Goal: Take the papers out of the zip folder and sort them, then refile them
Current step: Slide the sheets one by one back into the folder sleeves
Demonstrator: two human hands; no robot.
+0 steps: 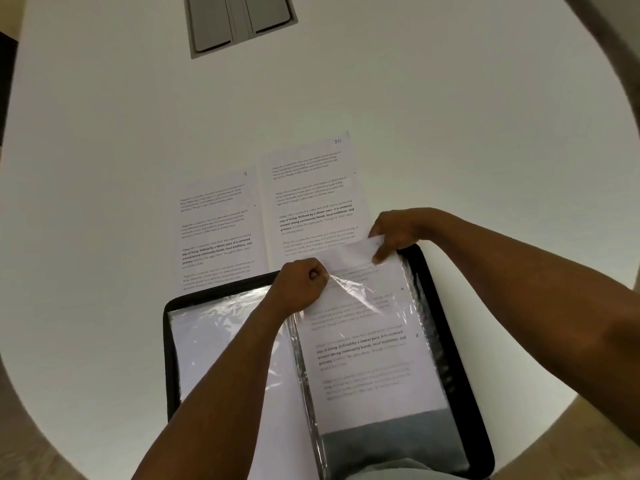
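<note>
A black zip folder (437, 306) lies open at the table's near edge, with clear plastic sleeves on both sides. My left hand (299, 285) pinches the top edge of the right-hand sleeve (349, 296). My right hand (398, 233) grips the top of a printed sheet (367, 348) that sits partly inside that sleeve, its upper end sticking out past the folder. Two printed sheets lie side by side beyond the folder: one marked 9 (216, 230) on the left, one marked 10 (311, 188) on the right. The left sleeve (221, 341) holds white paper.
The white table (450, 116) is round-edged and spreads far around the papers. A grey cable hatch (239, 22) is set into it at the far side. Floor shows past the table's edge at the lower corners.
</note>
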